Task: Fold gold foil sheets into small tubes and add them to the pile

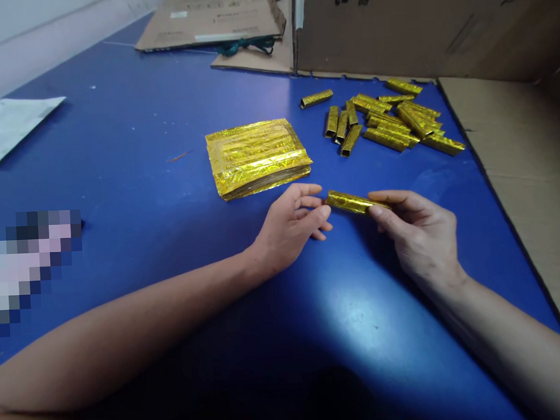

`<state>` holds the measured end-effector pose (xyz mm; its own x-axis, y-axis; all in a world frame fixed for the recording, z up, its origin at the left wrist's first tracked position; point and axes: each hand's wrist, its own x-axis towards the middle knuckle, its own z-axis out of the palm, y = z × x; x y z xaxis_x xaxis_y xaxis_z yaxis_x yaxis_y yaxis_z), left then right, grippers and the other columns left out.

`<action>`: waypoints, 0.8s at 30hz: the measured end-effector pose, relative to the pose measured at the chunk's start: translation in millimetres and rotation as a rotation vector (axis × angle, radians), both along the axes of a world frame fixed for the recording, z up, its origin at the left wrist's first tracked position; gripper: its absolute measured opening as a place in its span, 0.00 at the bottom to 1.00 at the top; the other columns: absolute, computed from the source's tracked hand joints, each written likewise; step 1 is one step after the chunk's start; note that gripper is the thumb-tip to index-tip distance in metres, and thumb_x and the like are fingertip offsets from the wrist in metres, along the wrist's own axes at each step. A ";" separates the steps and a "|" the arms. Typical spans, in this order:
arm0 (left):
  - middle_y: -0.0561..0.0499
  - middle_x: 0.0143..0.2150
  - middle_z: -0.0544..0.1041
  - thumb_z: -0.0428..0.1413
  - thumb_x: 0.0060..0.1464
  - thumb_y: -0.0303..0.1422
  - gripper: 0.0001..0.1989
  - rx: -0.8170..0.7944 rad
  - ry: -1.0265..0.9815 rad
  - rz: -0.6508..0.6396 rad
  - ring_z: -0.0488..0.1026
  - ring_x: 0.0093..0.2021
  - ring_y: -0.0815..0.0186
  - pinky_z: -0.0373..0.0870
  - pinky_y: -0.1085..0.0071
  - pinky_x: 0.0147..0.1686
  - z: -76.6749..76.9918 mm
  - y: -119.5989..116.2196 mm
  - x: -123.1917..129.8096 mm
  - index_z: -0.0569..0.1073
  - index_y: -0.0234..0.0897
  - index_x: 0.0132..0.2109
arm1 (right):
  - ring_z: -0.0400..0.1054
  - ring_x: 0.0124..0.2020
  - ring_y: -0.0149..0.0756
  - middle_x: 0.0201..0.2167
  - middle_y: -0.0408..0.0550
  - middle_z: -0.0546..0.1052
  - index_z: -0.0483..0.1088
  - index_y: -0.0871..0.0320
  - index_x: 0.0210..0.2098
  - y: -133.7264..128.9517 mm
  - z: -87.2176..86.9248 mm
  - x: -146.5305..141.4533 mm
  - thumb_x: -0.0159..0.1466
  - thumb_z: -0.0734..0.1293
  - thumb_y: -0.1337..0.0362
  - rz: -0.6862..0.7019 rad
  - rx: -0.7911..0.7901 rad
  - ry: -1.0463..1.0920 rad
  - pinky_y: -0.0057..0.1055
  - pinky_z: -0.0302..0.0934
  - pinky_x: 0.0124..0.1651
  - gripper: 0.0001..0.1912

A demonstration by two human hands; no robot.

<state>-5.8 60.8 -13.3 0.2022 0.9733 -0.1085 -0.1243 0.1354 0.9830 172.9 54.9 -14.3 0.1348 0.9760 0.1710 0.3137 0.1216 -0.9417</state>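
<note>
Within right hand, gold tube.

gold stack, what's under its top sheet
Layered edges show along the near side of the gold stack; the faces below, and the table beneath, are covered.

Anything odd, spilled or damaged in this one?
A thin reddish strand lies stray left of the gold stack, unlike anything beside it. The box's bottom edge looks ragged. No spill shows, though pixelation hides part of the left side.
</note>
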 end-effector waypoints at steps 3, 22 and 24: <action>0.48 0.39 0.67 0.53 0.50 0.25 0.15 -0.012 0.004 0.042 0.71 0.26 0.75 0.71 0.77 0.22 0.9 0.5 -0.1 0.60 0.32 0.45 | 0.62 0.18 0.29 0.23 0.42 0.73 0.73 0.51 0.34 10.2 -6.2 7.2 0.52 0.70 0.64 -0.025 0.015 0.063 0.30 0.60 0.22 0.09; 0.53 0.27 0.76 0.61 0.43 0.28 0.09 -0.102 0.250 -1.217 0.71 0.23 0.70 0.66 0.78 0.21 57.3 1.4 -42.0 0.78 0.38 0.35 | 0.69 0.35 0.38 0.35 0.47 0.74 0.67 0.52 0.43 17.7 -15.4 12.0 0.54 0.68 0.63 0.019 0.088 0.018 0.38 0.64 0.37 0.16; 0.53 0.27 0.77 0.64 0.39 0.32 0.12 -0.120 0.252 -1.304 0.73 0.25 0.68 0.68 0.77 0.23 68.2 -5.1 -43.2 0.78 0.39 0.35 | 0.69 0.35 0.37 0.34 0.47 0.73 0.67 0.53 0.43 18.0 -16.3 11.9 0.54 0.67 0.63 0.023 0.088 0.019 0.37 0.64 0.36 0.16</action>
